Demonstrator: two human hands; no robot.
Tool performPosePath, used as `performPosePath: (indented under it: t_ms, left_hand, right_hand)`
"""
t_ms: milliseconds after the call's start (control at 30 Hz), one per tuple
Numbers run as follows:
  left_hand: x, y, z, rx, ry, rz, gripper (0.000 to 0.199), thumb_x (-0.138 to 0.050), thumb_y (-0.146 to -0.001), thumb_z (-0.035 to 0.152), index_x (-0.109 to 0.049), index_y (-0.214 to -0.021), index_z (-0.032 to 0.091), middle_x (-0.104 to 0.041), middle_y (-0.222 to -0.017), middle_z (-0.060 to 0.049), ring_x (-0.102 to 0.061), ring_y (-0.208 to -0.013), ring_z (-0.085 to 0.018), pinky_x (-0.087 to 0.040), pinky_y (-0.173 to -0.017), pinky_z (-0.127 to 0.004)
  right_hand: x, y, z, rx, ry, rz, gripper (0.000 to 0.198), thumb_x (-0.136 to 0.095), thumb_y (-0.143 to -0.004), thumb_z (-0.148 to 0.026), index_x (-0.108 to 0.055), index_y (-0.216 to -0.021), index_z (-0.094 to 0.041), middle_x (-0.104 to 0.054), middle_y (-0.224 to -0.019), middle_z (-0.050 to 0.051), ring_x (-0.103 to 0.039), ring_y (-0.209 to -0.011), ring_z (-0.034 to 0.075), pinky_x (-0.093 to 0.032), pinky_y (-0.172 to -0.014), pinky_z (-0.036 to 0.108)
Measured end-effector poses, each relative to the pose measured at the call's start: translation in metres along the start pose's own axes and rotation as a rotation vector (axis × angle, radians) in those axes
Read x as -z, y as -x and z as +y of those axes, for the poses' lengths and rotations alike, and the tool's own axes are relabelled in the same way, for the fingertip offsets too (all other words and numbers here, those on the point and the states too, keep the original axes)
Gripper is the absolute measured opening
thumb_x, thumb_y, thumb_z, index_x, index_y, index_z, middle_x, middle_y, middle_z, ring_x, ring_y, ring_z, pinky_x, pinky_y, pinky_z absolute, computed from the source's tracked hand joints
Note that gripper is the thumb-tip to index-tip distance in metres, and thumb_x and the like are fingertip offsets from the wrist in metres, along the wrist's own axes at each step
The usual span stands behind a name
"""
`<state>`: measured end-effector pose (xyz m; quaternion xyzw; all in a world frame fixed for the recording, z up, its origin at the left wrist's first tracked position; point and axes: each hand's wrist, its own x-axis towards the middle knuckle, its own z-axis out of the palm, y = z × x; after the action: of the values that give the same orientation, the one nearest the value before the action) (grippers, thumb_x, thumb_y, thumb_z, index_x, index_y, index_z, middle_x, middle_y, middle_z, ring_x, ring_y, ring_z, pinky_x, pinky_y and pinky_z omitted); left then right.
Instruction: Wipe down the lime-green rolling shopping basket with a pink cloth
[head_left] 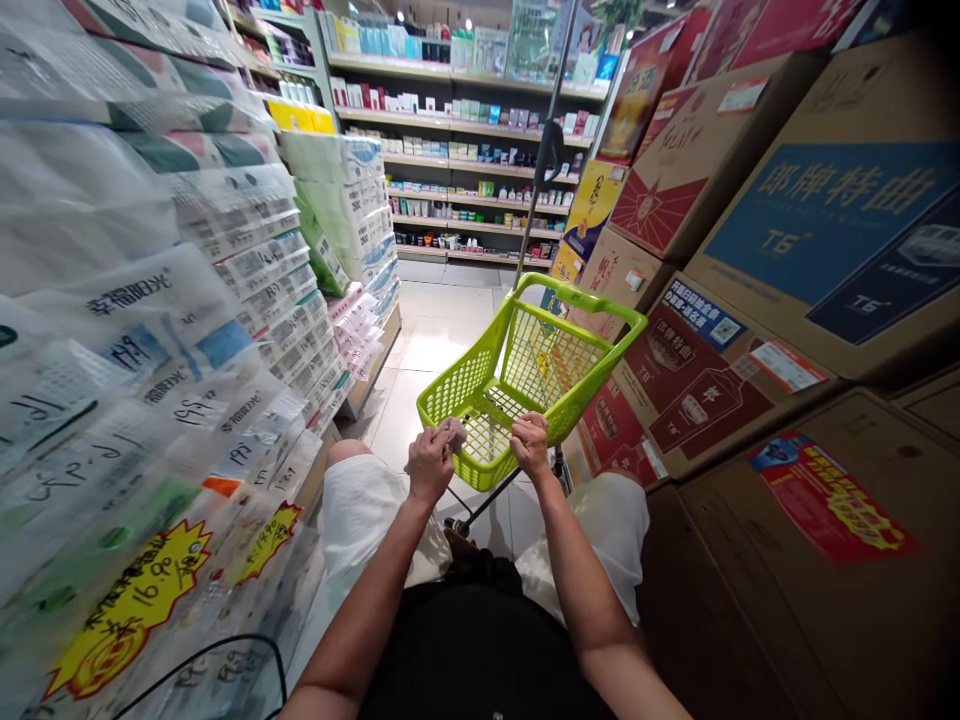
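Note:
A lime-green plastic shopping cart point(487, 400) stands tilted in the aisle between my knees, its basket open and its handle on the far side. Closed around a crumpled pinkish-grey cloth point(453, 434), my left hand point(430, 464) is at the near left rim of the basket. The cloth touches or hangs just over that rim. My right hand point(531, 444) has its fingers curled at the near right side of the basket, gripping the edge. Its fingertips are partly hidden.
Stacked packs of tissue paper point(255, 250) rise on my left, with yellow price signs point(139, 600) low down. Printed cartons point(750, 300) are piled high on my right. Beyond the cart, shelves point(465, 130) of small boxed goods cross the aisle's end. A metal pole point(551, 100) stands behind the cart.

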<state>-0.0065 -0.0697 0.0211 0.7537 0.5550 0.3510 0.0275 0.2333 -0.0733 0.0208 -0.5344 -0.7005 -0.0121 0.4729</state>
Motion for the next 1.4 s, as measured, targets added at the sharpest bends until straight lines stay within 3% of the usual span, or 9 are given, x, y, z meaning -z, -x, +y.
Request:
performPosePath:
  t_ms: [133,267,467,567,700,833,1000,1233,1400]
  left_hand:
    - [-0.003,0.019,0.023,-0.167,-0.015,-0.078,0.028,-0.060,-0.082,0.014,-0.076,-0.101,0.026,-0.065,-0.096,-0.010,-0.060,-0.092,-0.028,-0.047,-0.081,-0.039]
    - [-0.013,0.031,0.031,-0.204,0.023,-0.031,0.029,-0.059,-0.083,0.015,-0.076,-0.104,0.025,-0.066,-0.097,-0.011,-0.061,-0.093,-0.028,-0.047,-0.082,-0.041]
    - [-0.023,0.008,0.003,0.058,0.048,0.140,0.025,-0.055,-0.086,0.014,-0.075,-0.101,0.021,-0.065,-0.096,-0.012,-0.061,-0.093,-0.029,-0.049,-0.083,-0.040]
    - [-0.031,0.017,0.004,0.027,0.109,0.123,0.024,-0.053,-0.089,0.015,-0.074,-0.100,0.020,-0.064,-0.096,-0.011,-0.061,-0.091,-0.027,-0.050,-0.082,-0.039]
    - [-0.042,0.039,0.011,0.013,0.146,0.141,0.026,-0.052,-0.089,0.013,-0.073,-0.104,0.020,-0.063,-0.096,-0.011,-0.061,-0.089,-0.025,-0.051,-0.080,-0.036]
    - [-0.037,0.015,-0.002,0.025,0.095,0.137,0.026,-0.057,-0.085,0.012,-0.075,-0.103,0.020,-0.063,-0.098,-0.011,-0.061,-0.093,-0.026,-0.050,-0.084,-0.038]
    - [-0.026,-0.034,-0.034,0.390,0.196,0.284,0.026,-0.057,-0.094,0.027,-0.075,-0.110,0.019,-0.059,-0.095,-0.010,-0.061,-0.089,-0.025,-0.052,-0.084,-0.036]
    - [-0.054,0.009,-0.020,0.502,0.464,0.440,0.038,-0.051,-0.102,0.041,-0.064,-0.131,0.021,-0.056,-0.099,-0.007,-0.063,-0.096,-0.023,-0.053,-0.093,-0.037]
    - [-0.046,-0.003,-0.026,0.554,0.596,0.404,0.029,-0.051,-0.101,0.044,-0.066,-0.107,0.020,-0.056,-0.097,-0.006,-0.063,-0.096,-0.022,-0.053,-0.094,-0.037]
  right_hand:
    - [0.012,0.000,0.012,0.028,-0.027,-0.001,0.031,-0.046,-0.081,-0.017,-0.030,-0.055,-0.024,-0.043,-0.057,-0.001,-0.051,-0.083,0.021,-0.035,-0.090,0.037]
    - [0.034,0.006,0.002,-0.001,0.057,-0.021,0.025,-0.047,-0.080,-0.012,-0.041,-0.059,-0.024,-0.053,-0.063,0.000,-0.052,-0.083,0.021,-0.038,-0.093,0.038]
    - [0.026,0.046,-0.065,0.028,0.150,-0.141,0.017,-0.052,-0.085,-0.010,-0.059,-0.082,-0.025,-0.064,-0.084,0.001,-0.057,-0.090,0.022,-0.036,-0.108,0.043]
    - [0.003,0.063,-0.084,0.027,0.186,-0.119,0.017,-0.054,-0.084,-0.013,-0.060,-0.096,-0.024,-0.064,-0.101,0.007,-0.057,-0.101,0.026,-0.041,-0.102,0.043]
    - [-0.016,0.070,-0.080,0.057,0.200,-0.114,0.037,-0.054,-0.078,-0.011,-0.055,-0.114,-0.022,-0.063,-0.112,0.010,-0.056,-0.106,0.028,-0.040,-0.103,0.045]
    - [-0.014,0.066,-0.069,0.071,0.178,-0.153,0.037,-0.054,-0.072,-0.013,-0.053,-0.108,-0.022,-0.060,-0.097,0.006,-0.056,-0.100,0.027,-0.041,-0.098,0.043]
    - [-0.005,0.056,-0.072,0.092,0.198,-0.192,0.026,-0.054,-0.071,-0.016,-0.050,-0.095,-0.024,-0.059,-0.090,0.004,-0.058,-0.092,0.025,-0.040,-0.091,0.039]
    - [-0.015,0.033,-0.091,-0.027,0.395,-0.244,0.007,-0.056,-0.093,-0.025,-0.055,-0.099,-0.022,-0.069,-0.079,0.005,-0.063,-0.073,0.023,-0.036,-0.077,0.035]
    - [-0.023,0.032,-0.093,0.069,0.439,-0.413,0.013,-0.065,-0.089,-0.030,-0.058,-0.096,-0.022,-0.073,-0.083,0.007,-0.066,-0.073,0.023,-0.033,-0.068,0.034]
